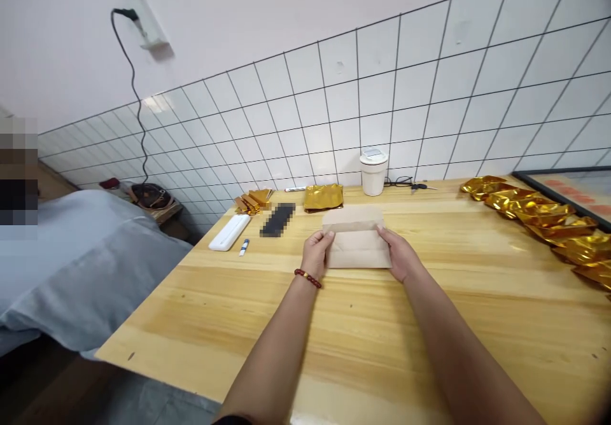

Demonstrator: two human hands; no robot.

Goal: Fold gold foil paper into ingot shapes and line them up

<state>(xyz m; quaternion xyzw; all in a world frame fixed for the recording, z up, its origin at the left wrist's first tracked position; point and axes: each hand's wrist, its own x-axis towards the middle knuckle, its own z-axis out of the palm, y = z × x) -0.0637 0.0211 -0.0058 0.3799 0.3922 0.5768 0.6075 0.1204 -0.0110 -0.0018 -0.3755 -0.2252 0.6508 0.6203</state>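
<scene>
A brown paper envelope [357, 239] lies on the wooden table [382, 336], its top flap partly folded over. My left hand [316, 253] grips its left edge, thumb on top near the flap; a red bead bracelet circles that wrist. My right hand [400, 253] holds the right edge the same way, fingers curled round the paper. Both forearms reach in from the bottom of the view.
Behind the envelope sit a gold foil pouch [323, 196], a white lidded cup [373, 172], glasses, small gold packets [252, 202], a white case [230, 231] and a small tube [244, 247]. Several gold pouches [548, 218] line the right side. A person in grey [71, 266] is at left.
</scene>
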